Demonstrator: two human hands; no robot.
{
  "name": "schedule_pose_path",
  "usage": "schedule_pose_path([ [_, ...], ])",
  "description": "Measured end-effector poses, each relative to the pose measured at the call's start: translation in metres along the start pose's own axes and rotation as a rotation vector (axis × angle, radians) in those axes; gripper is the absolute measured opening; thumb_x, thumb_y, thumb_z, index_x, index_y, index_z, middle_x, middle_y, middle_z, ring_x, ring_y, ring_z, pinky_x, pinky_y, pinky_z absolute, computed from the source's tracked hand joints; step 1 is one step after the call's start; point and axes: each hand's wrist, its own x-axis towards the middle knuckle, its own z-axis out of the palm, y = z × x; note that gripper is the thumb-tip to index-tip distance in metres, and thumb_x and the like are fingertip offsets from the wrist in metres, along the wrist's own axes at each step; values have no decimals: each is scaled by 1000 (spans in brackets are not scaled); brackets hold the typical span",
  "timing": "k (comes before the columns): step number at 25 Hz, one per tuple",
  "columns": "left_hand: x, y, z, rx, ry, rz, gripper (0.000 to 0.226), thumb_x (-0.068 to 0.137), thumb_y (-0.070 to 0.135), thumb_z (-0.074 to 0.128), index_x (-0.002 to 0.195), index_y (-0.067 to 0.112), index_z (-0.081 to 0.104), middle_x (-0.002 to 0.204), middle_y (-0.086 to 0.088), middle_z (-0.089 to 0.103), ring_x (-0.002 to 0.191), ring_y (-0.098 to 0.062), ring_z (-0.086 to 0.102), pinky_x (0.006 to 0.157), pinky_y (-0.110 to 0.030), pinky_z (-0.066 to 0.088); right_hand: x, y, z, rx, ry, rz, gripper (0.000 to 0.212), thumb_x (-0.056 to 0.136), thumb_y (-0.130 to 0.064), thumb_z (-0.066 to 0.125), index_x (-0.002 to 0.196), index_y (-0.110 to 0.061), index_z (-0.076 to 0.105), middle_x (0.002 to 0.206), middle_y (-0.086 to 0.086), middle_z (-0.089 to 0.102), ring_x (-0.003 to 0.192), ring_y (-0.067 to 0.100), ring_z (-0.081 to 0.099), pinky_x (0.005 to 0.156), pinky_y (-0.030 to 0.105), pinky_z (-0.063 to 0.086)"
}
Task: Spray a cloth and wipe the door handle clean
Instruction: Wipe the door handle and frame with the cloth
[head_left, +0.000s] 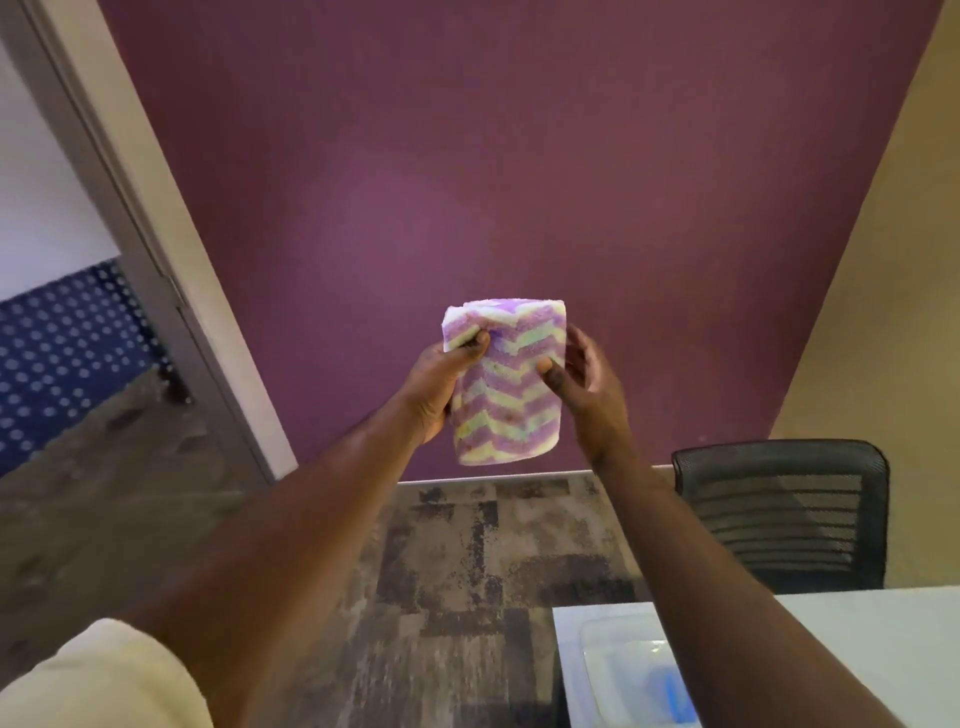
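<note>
A folded cloth (506, 384) with purple and pale yellow zigzag stripes hangs upright in front of the purple wall, held out at arm's length. My left hand (441, 384) grips its left edge, thumb pressed on the front near the top. My right hand (589, 387) is at its right edge, thumb on the front and fingers behind it. No spray bottle and no door handle show in the head view.
A grey door frame (156, 249) runs down the left, opening onto blue dotted carpet. A black mesh chair (784, 509) stands at the right by a white table (883, 639) that carries a clear plastic tub (628, 670). Patchy grey carpet (467, 571) lies below.
</note>
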Motion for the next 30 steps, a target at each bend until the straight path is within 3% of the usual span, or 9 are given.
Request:
schedule_pose_path([
  [4, 4, 38, -42, -36, 6, 69, 50, 94, 36, 73, 134, 8, 66, 132, -20, 71, 119, -39, 70, 106, -60, 55, 40, -20, 59, 127, -54, 26, 44, 87, -21, 84, 126, -10, 66, 118, 10, 77, 108, 32, 75, 86, 43, 64],
  [7, 4, 64, -82, -53, 78, 121, 42, 103, 29, 68, 134, 1, 65, 129, -25, 68, 119, -43, 66, 110, -65, 50, 60, -27, 110, 139, -80, 24, 18, 87, -18, 84, 102, -12, 76, 98, 5, 81, 97, 34, 78, 76, 40, 66],
  [13, -5, 110, -174, 5, 282, 195, 43, 103, 32, 68, 128, -3, 67, 126, -30, 70, 115, -50, 67, 102, -66, 54, 90, -31, 219, 229, -148, -7, 21, 90, -12, 80, 108, -4, 73, 98, 9, 80, 88, 28, 78, 76, 43, 65],
  [16, -10, 125, -224, 26, 360, 264, 34, 100, 29, 73, 118, 1, 69, 109, -28, 66, 99, -46, 62, 94, -62, 52, 100, -27, 274, 303, -217, -11, 28, 86, -19, 84, 109, -7, 74, 106, 12, 80, 95, 34, 78, 79, 46, 65],
  [18, -14, 131, -256, 26, 400, 299, 31, 99, 27, 74, 115, 1, 68, 102, -22, 57, 87, -38, 52, 80, -53, 47, 104, -26, 310, 354, -259, 9, 31, 83, -25, 85, 108, -10, 75, 107, 14, 81, 96, 35, 78, 78, 47, 66],
  [23, -33, 140, -325, 120, 499, 323, 37, 99, 37, 74, 110, 2, 72, 66, 3, 66, 47, -11, 58, 45, -21, 47, 116, -14, 388, 388, -318, 16, 30, 86, -24, 85, 110, -7, 75, 104, 12, 81, 96, 36, 78, 80, 48, 64],
  [25, -38, 143, -357, 157, 574, 325, 40, 97, 41, 75, 109, 3, 74, 71, 3, 69, 54, -11, 63, 49, -23, 52, 122, -7, 421, 404, -353, 25, 28, 88, -22, 83, 110, -7, 74, 103, 12, 81, 97, 36, 78, 81, 48, 65],
  [28, -44, 144, -403, 167, 710, 345, 33, 95, 35, 79, 107, 4, 77, 89, -13, 73, 78, -30, 68, 76, -46, 59, 129, 9, 472, 438, -458, 46, 27, 90, -22, 81, 112, -8, 73, 105, 14, 80, 97, 34, 78, 84, 52, 64],
  [30, -45, 144, -432, 226, 793, 347, 21, 93, 32, 81, 102, 13, 80, 93, -9, 78, 85, -25, 72, 82, -46, 60, 133, 20, 504, 491, -530, 72, 32, 89, -21, 80, 116, -5, 72, 109, 17, 79, 99, 36, 77, 86, 53, 63],
])
